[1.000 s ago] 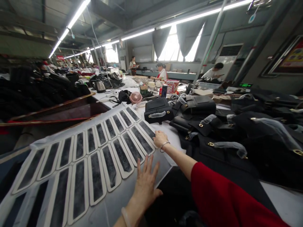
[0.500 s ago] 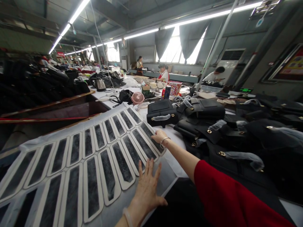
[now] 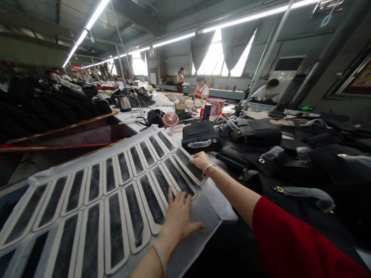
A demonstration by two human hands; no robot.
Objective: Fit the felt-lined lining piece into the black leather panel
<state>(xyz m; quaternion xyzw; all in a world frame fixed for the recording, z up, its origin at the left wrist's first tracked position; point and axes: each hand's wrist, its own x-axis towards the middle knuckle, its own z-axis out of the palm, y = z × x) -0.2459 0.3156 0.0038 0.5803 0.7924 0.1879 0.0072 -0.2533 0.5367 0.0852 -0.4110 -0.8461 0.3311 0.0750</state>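
Several long pieces with pale borders and dark centres (image 3: 114, 231) lie in rows on a pale sheet (image 3: 199, 220) over the table. My right hand (image 3: 201, 161), with a bracelet at the wrist, is closed on the edge of the rightmost piece (image 3: 188, 164), whose lower end overlaps the piece beside it. Nearer to me, my left hand (image 3: 178, 218) rests with fingers spread over the lower ends of the pieces and the sheet, holding nothing.
Black bags with wrapped handles (image 3: 201, 137) are heaped on the right. Beyond the sheet stand a pink fan (image 3: 170, 119), a metal kettle (image 3: 124, 103) and a dark can (image 3: 206, 112). Other people (image 3: 202, 89) are at the far tables.
The rightmost piece has shifted, and its lower end now overlaps its neighbour. My left hand has moved slightly left and its fingers have drawn closer together. The view has shifted a little.
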